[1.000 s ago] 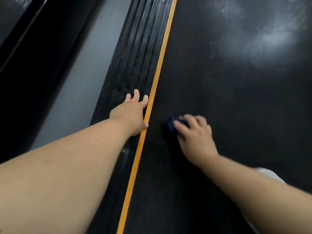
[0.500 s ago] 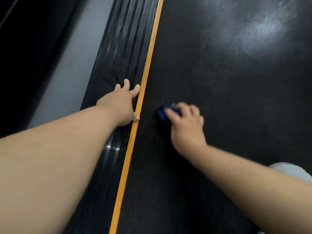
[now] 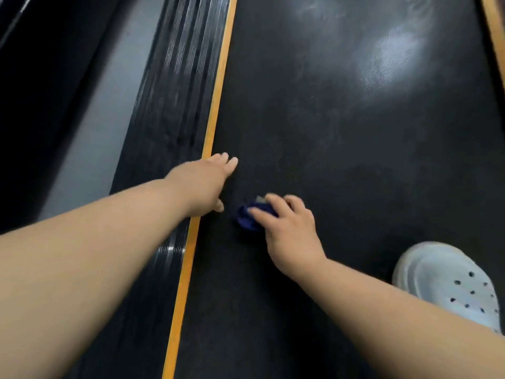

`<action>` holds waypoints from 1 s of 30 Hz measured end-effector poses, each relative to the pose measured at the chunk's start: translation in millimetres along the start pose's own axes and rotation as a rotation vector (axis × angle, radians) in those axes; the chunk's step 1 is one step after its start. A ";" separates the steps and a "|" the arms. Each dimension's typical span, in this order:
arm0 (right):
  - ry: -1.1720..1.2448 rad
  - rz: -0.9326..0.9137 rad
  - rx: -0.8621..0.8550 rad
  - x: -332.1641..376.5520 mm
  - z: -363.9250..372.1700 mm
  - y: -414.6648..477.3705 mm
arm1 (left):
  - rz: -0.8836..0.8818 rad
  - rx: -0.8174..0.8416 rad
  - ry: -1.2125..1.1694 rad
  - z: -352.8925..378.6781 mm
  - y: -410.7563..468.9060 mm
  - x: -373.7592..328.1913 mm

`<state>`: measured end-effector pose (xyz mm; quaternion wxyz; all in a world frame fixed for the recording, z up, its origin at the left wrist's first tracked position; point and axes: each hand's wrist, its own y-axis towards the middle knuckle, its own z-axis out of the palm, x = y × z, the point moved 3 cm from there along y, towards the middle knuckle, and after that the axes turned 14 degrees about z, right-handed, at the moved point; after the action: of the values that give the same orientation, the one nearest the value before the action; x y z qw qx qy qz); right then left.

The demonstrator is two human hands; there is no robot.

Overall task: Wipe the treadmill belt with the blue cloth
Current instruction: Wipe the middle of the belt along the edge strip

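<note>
Black rubber makes up the treadmill belt (image 3: 341, 160), which fills most of the view and carries pale, hazy patches of glare toward its far right part; an orange stripe (image 3: 216, 99) runs along its left edge, with a ribbed black side rail (image 3: 175, 91) just beyond that and a strip of grey floor (image 3: 90, 132) further left; a second orange stripe (image 3: 493, 20) shows at the top right corner. On the belt, near its left edge, sits the blue cloth (image 3: 250, 218), bunched into a small wad; the right hand (image 3: 289, 231) is on top of it, fingers curled over the wad and gripping it against the belt, so only the left part of the cloth shows. Just beside it, the left hand (image 3: 202, 184) reaches across the orange stripe onto the belt's edge, palm down, fingers stretched out and close together, holding nothing; it is blurred, so whether it presses on the surface cannot be told. Near the bottom right, a white clog (image 3: 448, 280) with round holes stands on the belt, partly hidden behind the right forearm.
</note>
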<state>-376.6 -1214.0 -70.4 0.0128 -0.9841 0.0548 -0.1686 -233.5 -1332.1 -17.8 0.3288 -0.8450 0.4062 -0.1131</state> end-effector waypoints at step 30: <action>-0.135 0.114 0.001 -0.5 -12.1 90.0 | -0.146 0.007 0.063 30.4 21.9 -21.4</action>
<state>-390.5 -1303.5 -63.1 0.0268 -0.9885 0.1095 -0.1008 -246.7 -1311.7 -53.4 0.3098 -0.8672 0.3534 -0.1648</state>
